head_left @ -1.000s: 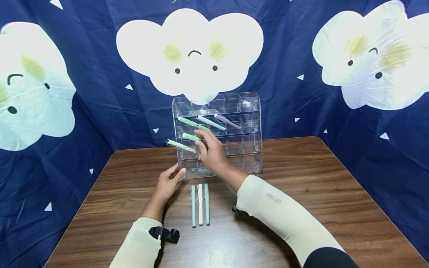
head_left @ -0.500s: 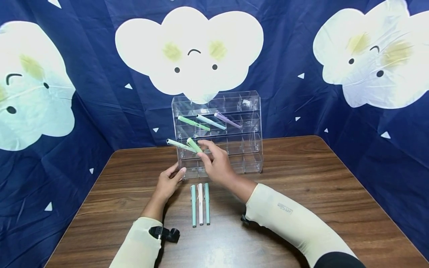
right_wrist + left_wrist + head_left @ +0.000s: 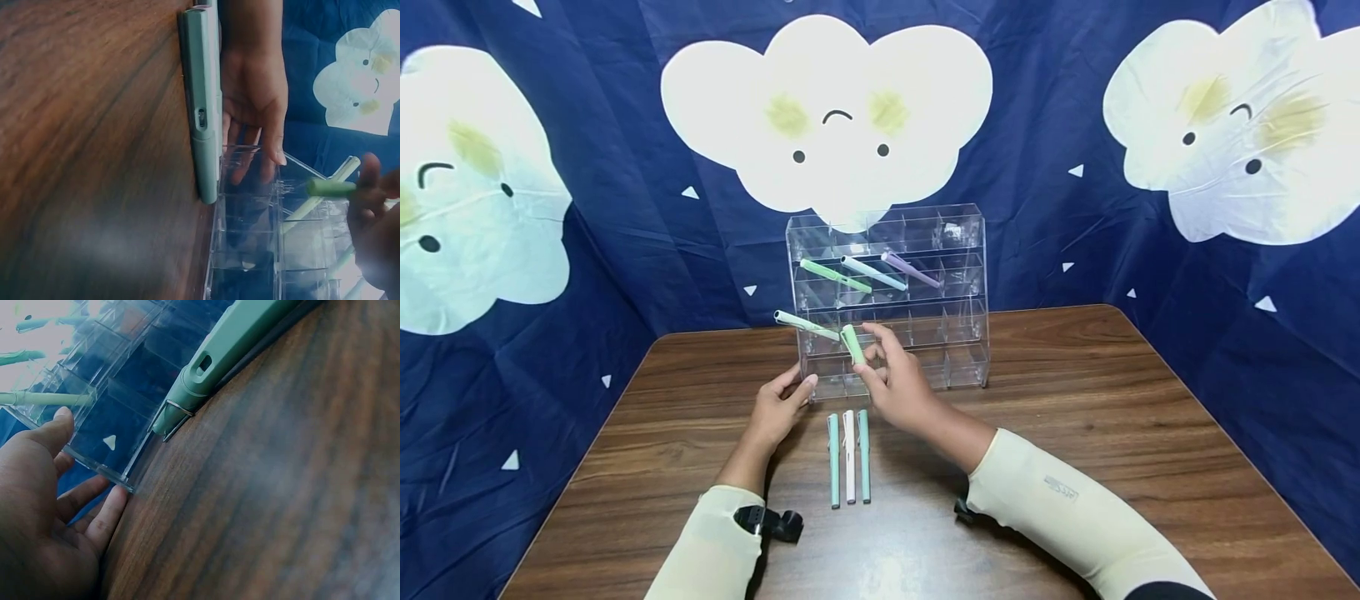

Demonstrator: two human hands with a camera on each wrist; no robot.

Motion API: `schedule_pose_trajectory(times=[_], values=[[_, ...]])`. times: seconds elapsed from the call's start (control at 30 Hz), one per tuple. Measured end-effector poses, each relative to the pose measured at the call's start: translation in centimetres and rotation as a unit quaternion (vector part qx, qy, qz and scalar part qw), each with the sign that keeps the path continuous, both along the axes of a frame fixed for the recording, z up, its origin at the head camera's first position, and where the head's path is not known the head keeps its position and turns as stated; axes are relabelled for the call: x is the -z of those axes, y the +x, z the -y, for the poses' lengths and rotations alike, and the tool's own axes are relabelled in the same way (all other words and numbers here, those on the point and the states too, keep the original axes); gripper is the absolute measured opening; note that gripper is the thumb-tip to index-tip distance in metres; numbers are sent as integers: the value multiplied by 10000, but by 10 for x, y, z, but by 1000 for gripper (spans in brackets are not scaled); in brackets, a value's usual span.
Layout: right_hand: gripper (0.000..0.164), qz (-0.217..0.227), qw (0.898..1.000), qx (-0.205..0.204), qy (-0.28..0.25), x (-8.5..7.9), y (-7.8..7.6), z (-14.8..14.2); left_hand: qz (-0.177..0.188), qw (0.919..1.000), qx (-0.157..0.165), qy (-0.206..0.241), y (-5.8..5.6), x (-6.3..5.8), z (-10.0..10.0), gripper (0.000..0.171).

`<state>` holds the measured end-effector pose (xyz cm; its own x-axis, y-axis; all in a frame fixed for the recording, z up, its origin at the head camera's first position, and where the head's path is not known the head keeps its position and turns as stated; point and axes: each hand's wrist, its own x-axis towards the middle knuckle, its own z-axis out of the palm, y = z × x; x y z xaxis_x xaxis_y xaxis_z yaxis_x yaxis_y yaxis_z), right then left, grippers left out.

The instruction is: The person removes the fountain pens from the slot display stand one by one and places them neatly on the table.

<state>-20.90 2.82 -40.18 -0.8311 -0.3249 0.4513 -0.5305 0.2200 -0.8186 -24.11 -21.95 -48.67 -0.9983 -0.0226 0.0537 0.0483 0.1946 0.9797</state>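
Note:
My right hand (image 3: 901, 385) pinches a light green pen (image 3: 852, 343) between thumb and fingers, its capped end pointing up and left, in front of the lower tiers of a clear acrylic pen rack (image 3: 964, 323). In the right wrist view the green pen (image 3: 331, 187) crosses in front of a paler pen in the rack. My left hand (image 3: 777, 412) holds the rack's lower left corner, thumb at the front and fingers around the side. A pale mint pen (image 3: 805, 324) rests slanted in the tier near it.
Higher in the rack lie a green pen (image 3: 835, 275), a pale blue pen (image 3: 874, 272) and a purple pen (image 3: 912, 270). On the wooden table (image 3: 700, 433) before the rack, a white-pink pen (image 3: 850, 457) lies between two teal pens. A blue cloud-print cloth hangs behind.
The right hand has drawn the light green pen down and to the right, away from the rack's third tier, and turned it steeper. The left hand has kept its place on the rack.

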Motion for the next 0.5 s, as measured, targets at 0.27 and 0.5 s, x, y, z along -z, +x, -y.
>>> schedule_pose_trajectory(times=[0.27,0.5], values=[[96,730,9950,-537,424,3,5,-10,-5,10000,-19,-43,0,1,1,58],[86,914,9921,-715,470,4,8,-21,-3,9999,-9,-101,-1,0,-1,58]])
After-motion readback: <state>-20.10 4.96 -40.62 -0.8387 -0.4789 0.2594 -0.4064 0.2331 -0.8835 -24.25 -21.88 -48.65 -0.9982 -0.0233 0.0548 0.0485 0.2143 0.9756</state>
